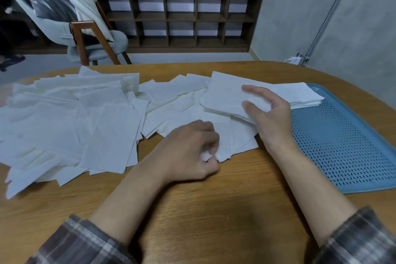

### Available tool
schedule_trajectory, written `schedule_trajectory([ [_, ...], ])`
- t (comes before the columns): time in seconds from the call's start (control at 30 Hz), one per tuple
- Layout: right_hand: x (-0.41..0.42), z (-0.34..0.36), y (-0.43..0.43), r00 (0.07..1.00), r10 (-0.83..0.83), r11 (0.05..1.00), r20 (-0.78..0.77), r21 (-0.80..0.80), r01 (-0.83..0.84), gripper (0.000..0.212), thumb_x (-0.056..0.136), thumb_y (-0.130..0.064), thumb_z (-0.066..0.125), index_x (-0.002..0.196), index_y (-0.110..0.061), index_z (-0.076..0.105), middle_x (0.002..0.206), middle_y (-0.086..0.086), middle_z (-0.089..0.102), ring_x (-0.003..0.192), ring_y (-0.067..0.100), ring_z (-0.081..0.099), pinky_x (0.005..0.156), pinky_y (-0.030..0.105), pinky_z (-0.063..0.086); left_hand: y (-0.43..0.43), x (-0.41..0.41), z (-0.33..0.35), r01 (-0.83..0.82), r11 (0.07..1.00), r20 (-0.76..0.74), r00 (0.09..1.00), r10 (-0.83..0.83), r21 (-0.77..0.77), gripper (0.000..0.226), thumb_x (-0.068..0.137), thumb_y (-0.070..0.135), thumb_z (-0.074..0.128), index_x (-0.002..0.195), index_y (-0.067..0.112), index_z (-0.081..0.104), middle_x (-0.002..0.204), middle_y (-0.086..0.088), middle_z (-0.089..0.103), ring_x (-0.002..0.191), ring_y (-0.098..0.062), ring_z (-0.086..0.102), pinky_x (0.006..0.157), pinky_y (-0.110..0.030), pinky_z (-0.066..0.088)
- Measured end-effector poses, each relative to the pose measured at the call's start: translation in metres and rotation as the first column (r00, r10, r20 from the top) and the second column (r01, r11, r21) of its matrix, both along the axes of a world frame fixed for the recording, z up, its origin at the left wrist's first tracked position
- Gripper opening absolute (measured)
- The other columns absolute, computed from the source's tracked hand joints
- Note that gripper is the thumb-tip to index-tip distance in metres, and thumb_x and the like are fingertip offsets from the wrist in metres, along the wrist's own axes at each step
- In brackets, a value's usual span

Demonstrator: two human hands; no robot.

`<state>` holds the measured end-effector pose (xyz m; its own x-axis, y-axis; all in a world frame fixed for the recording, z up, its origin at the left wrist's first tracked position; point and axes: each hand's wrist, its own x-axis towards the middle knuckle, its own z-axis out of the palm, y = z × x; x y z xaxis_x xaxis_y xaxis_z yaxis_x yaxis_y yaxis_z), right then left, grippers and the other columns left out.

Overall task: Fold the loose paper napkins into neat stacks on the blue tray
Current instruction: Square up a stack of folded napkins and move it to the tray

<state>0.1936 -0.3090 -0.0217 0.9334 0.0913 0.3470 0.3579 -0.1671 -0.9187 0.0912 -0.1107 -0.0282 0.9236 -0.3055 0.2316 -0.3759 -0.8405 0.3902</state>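
Beside blue tray (342, 146), right hand (272, 118) fingers (257, 90) clasp folded napkin (225, 94); left hand (188, 150) pinches loose napkin (240, 139).

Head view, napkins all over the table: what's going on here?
A person is folding paper napkins at a wooden table. The right hand holds a folded napkin just beside the blue tray, where one stack already lies at the far end. The left hand pinches the corner of a loose napkin. A big pile of loose napkins covers the table's left side.
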Motion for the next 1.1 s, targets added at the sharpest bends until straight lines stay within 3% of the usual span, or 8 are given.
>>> schedule_trajectory([
  [0.13,0.000,0.000,0.000,1.000,0.020,1.000,0.004,-0.009,-0.020,0.033,0.095,-0.001,0.071,0.119,-0.023,0.078,0.119,-0.023,0.073,0.116,-0.018,0.059,0.092,-0.003,0.038,0.003,0.003,-0.001,-0.098,0.982,0.077,0.991,0.111,-0.159,0.015,0.094,0.042,0.063,0.096,0.030,0.071,0.109,0.015,0.065,0.106,-0.008,0.059,0.093,-0.036,0.048],
  [0.27,-0.001,0.000,0.001,1.000,0.024,1.000,0.000,-0.001,-0.024,0.033,0.095,-0.001,0.070,0.120,-0.023,0.078,0.119,-0.025,0.072,0.114,-0.021,0.058,0.092,-0.004,0.037,0.014,0.010,-0.005,-0.291,0.956,0.057,0.954,0.293,-0.046,0.036,0.099,0.043,0.067,0.133,0.031,0.064,0.130,0.013,0.062,0.125,-0.014,0.054,0.109,-0.042,0.036],
  [0.47,-0.001,-0.001,0.001,1.000,0.022,0.999,-0.005,-0.027,-0.023,0.037,0.098,0.000,0.065,0.122,-0.025,0.077,0.119,-0.030,0.069,0.113,-0.025,0.054,0.091,-0.006,0.034,0.016,0.013,-0.004,-0.306,0.933,0.057,0.945,0.322,-0.187,0.018,0.094,0.033,0.075,0.111,0.029,0.077,0.104,0.014,0.067,0.104,-0.008,0.061,0.100,-0.041,0.043],
  [0.63,-0.002,0.000,0.000,0.997,0.073,0.997,-0.008,-0.025,-0.073,0.035,0.098,-0.002,0.065,0.121,-0.025,0.077,0.123,-0.024,0.073,0.120,-0.016,0.058,0.098,0.000,0.039,0.019,0.008,0.012,-0.265,0.853,-0.076,0.963,0.258,-0.450,0.005,0.091,0.024,0.081,0.092,0.028,0.079,0.090,0.014,0.074,0.092,-0.003,0.066,0.080,-0.017,0.048],
  [0.8,-0.007,0.003,0.005,0.946,0.315,0.947,-0.082,0.088,-0.308,0.026,0.100,-0.038,0.061,0.109,-0.024,0.081,0.123,-0.011,0.076,0.127,0.004,0.062,0.110,0.029,0.041,0.022,0.005,0.025,-0.181,0.746,-0.094,0.983,0.158,-0.641,0.010,0.087,0.024,0.087,0.095,0.026,0.080,0.095,0.010,0.078,0.094,-0.010,0.072,0.086,-0.025,0.057],
  [0.87,-0.011,0.002,0.007,0.907,0.407,0.913,-0.111,0.037,-0.405,0.026,0.098,-0.043,0.064,0.104,-0.026,0.082,0.120,-0.011,0.077,0.122,0.004,0.064,0.103,0.024,0.046,0.022,0.006,0.024,-0.181,0.728,-0.067,0.981,0.182,-0.661,0.017,0.084,0.022,0.089,0.097,0.026,0.080,0.097,0.010,0.079,0.095,-0.010,0.074,0.090,-0.025,0.058],
  [0.93,-0.015,0.000,0.010,0.896,0.425,0.902,-0.131,-0.023,-0.431,0.011,0.099,-0.029,0.073,0.102,-0.024,0.082,0.112,-0.012,0.078,0.111,0.000,0.067,0.090,0.013,0.048,0.020,0.006,0.022,-0.193,0.710,-0.052,0.975,0.216,-0.677,0.020,0.082,0.022,0.090,0.098,0.027,0.079,0.094,0.011,0.078,0.093,-0.009,0.074,0.088,-0.023,0.057],
  [1.1,-0.012,-0.002,0.011,0.935,0.317,0.948,-0.160,0.035,-0.316,0.010,0.099,-0.018,0.072,0.102,-0.020,0.081,0.101,-0.014,0.080,0.099,0.002,0.073,0.082,0.015,0.051,0.027,0.008,0.019,-0.302,0.696,-0.099,0.943,0.317,-0.652,0.023,0.087,0.033,0.086,0.106,0.037,0.076,0.094,0.021,0.073,0.093,-0.008,0.068,0.086,-0.027,0.055],
])
